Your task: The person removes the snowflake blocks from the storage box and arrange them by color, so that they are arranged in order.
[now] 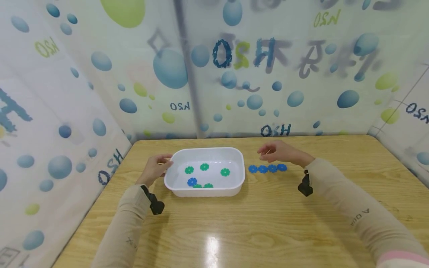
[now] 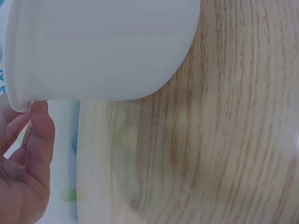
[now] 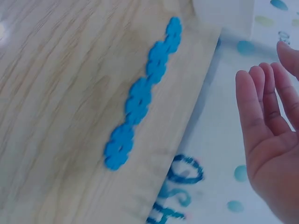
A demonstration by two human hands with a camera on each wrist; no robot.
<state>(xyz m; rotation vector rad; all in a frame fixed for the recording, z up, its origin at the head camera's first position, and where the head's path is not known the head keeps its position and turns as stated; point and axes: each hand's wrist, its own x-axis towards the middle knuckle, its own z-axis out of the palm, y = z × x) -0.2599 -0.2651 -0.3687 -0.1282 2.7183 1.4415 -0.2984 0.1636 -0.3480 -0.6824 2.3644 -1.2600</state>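
Note:
A white plastic basin point(image 1: 207, 192) stands on the table, holding several green snowflake discs point(image 1: 204, 166) and one blue snowflake disc point(image 1: 192, 182). My left hand point(image 1: 155, 168) grips the basin's left rim between thumb and fingers; in the left wrist view the fingers point(image 2: 41, 135) lie under the rim's edge. To the right of the basin, several blue snowflake discs point(image 1: 267, 169) lie in a row, edge against edge. Just behind that row my right hand point(image 1: 279, 152) hovers with loosely bent fingers. In the right wrist view its palm point(image 3: 275, 154) faces up and holds nothing.
The wooden table point(image 1: 218, 227) reaches back to a printed curtain point(image 1: 207, 93) with bubbles and letters. More of the same sheeting point(image 1: 60, 149) closes off the left side. A dark strap device point(image 1: 305, 184) sits on the right wrist.

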